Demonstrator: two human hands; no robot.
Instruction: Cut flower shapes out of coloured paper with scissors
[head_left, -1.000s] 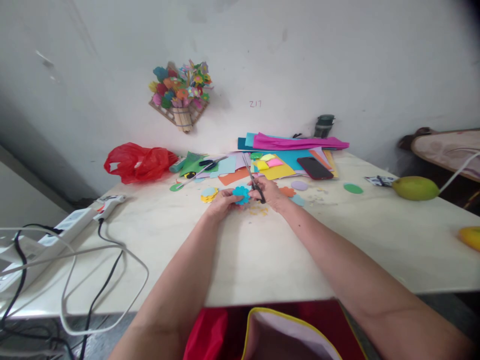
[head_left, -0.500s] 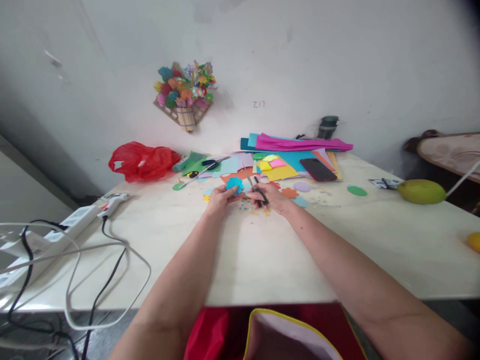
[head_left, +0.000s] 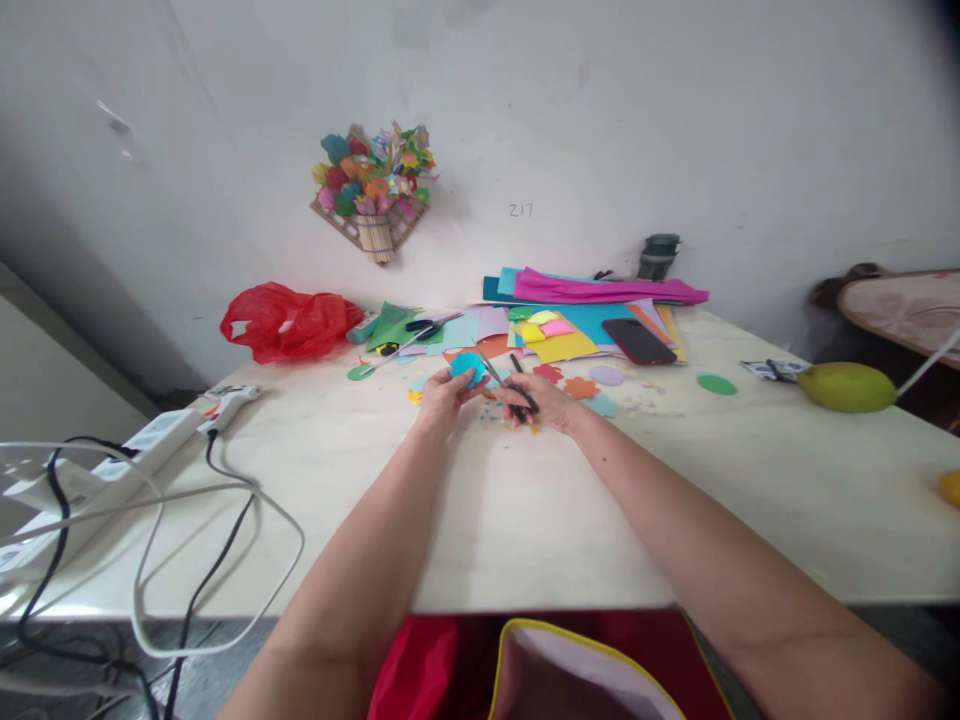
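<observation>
Between the fingers of my left hand (head_left: 444, 398) is a blue paper flower (head_left: 468, 368) with rounded petals. My right hand (head_left: 546, 400) is closed around the dark handles of a pair of scissors (head_left: 495, 374). Their blades point up and left, close to the flower's right edge; I cannot tell whether they touch it. Small paper scraps (head_left: 491, 410) lie under and between my hands. Right of my right hand lie an orange paper flower (head_left: 580, 387) and a lilac paper oval (head_left: 606, 375).
Coloured sheets (head_left: 566, 345) and a phone (head_left: 639, 341) lie behind my hands. A second pair of scissors (head_left: 427, 326) and a red plastic bag (head_left: 289, 325) are at the back left. A power strip (head_left: 150, 445) with cables lines the left edge; a yellow-green fruit-shaped object (head_left: 847, 387) lies right.
The scissors have turned a little to the left, their blades now nearer the blue flower. Both hands stay in nearly the same place, and the whole view has shifted slightly.
</observation>
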